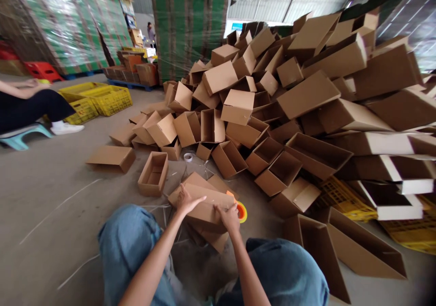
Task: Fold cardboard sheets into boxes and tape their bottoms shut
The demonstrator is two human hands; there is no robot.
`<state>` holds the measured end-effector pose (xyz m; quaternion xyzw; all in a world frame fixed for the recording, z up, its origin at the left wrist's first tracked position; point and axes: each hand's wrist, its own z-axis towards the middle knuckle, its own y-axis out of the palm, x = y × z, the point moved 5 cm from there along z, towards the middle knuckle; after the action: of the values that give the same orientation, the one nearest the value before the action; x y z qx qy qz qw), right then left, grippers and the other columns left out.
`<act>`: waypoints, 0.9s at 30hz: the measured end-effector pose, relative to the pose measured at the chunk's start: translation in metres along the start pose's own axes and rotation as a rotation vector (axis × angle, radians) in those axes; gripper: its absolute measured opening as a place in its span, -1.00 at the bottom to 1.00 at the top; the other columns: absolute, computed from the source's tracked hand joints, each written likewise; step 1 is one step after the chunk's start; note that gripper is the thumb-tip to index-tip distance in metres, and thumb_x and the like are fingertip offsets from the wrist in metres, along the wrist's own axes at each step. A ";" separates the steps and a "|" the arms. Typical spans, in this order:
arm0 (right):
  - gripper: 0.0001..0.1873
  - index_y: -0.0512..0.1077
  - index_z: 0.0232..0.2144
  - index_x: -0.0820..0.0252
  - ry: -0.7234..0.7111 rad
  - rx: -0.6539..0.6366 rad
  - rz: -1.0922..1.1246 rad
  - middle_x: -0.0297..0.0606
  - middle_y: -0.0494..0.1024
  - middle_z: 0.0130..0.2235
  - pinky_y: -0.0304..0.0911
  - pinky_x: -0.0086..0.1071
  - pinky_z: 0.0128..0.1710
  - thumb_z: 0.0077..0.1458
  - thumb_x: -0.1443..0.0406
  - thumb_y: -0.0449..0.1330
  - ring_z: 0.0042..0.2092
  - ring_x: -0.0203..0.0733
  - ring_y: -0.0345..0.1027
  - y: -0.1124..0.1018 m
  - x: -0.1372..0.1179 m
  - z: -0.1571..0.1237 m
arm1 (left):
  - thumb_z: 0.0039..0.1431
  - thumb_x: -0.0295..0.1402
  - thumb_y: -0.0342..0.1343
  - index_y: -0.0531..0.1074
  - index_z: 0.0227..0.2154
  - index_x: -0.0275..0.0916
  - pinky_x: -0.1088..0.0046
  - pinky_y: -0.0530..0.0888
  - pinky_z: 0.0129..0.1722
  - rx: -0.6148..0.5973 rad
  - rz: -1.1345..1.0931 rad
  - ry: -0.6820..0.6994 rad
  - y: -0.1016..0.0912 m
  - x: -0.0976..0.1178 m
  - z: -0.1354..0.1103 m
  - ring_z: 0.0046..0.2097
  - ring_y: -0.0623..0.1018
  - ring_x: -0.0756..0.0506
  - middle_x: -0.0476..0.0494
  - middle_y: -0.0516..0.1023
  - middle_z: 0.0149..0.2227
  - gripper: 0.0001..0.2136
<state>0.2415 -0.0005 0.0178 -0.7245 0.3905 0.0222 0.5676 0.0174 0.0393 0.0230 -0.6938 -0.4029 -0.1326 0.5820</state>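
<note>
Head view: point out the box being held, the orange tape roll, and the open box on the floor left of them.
held box [207,201], head view, on its top panel.
tape roll [242,212], head view, on its orange side face.
open box [154,177], head view, on its bare inner floor.

Just past your right hand [230,217], the orange tape roll [242,212] hides behind hand and carton [204,206]; whether you grip it is unclear.

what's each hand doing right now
Left hand: open, flat on the brown cardboard box.
Right hand: closed on the same box's end, orange tape roll beside it.
</note>
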 end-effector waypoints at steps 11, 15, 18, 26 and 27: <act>0.19 -0.04 0.25 0.51 0.064 0.194 -0.022 0.29 0.29 0.10 0.22 -0.01 -0.02 -0.14 -0.28 0.10 0.12 0.28 0.22 0.011 -0.003 -0.005 | -0.41 0.06 0.36 -0.13 0.27 -0.43 0.08 0.16 0.13 0.116 0.202 -0.094 0.007 0.009 -0.012 0.23 0.21 -0.50 -0.71 0.13 0.21 0.22; 0.17 -0.02 0.25 0.50 0.020 0.240 0.012 0.30 0.30 0.11 0.21 -0.11 0.00 -0.12 -0.30 0.07 0.10 0.25 0.25 0.013 -0.002 -0.004 | -0.36 0.04 0.36 -0.14 0.27 -0.46 0.08 0.16 0.13 0.155 0.221 -0.074 0.010 0.010 -0.010 0.21 0.23 -0.49 -0.72 0.15 0.20 0.20; 0.14 -0.02 0.25 0.47 0.032 0.223 0.015 0.27 0.30 0.12 0.22 -0.14 0.00 -0.09 -0.29 0.05 0.11 0.24 0.26 0.013 -0.004 -0.007 | -0.31 0.04 0.34 -0.17 0.28 -0.47 0.09 0.17 0.13 0.162 0.250 -0.082 0.012 0.009 -0.009 0.23 0.22 -0.48 -0.70 0.14 0.21 0.19; -0.24 -0.04 0.30 0.29 0.045 -0.005 0.100 0.07 0.35 0.16 0.23 -0.17 -0.02 0.21 -0.04 -0.16 0.08 0.12 0.34 0.008 0.015 0.002 | -0.15 0.01 0.27 -0.09 0.26 -0.44 0.19 0.20 0.16 0.006 0.176 0.096 0.005 -0.015 -0.002 0.28 0.18 -0.41 -0.62 0.10 0.26 0.03; -0.27 -0.04 0.31 0.26 0.042 -0.023 0.116 0.04 0.38 0.14 0.22 -0.18 -0.01 0.22 -0.01 -0.16 0.08 0.11 0.34 0.007 0.018 0.004 | -0.13 -0.02 0.27 -0.08 0.26 -0.42 0.20 0.20 0.17 0.007 0.161 0.100 0.003 -0.017 -0.001 0.28 0.19 -0.39 -0.59 0.11 0.27 -0.01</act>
<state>0.2514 -0.0074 0.0022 -0.7074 0.4435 0.0443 0.5486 0.0092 0.0314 0.0097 -0.7143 -0.3166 -0.1183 0.6128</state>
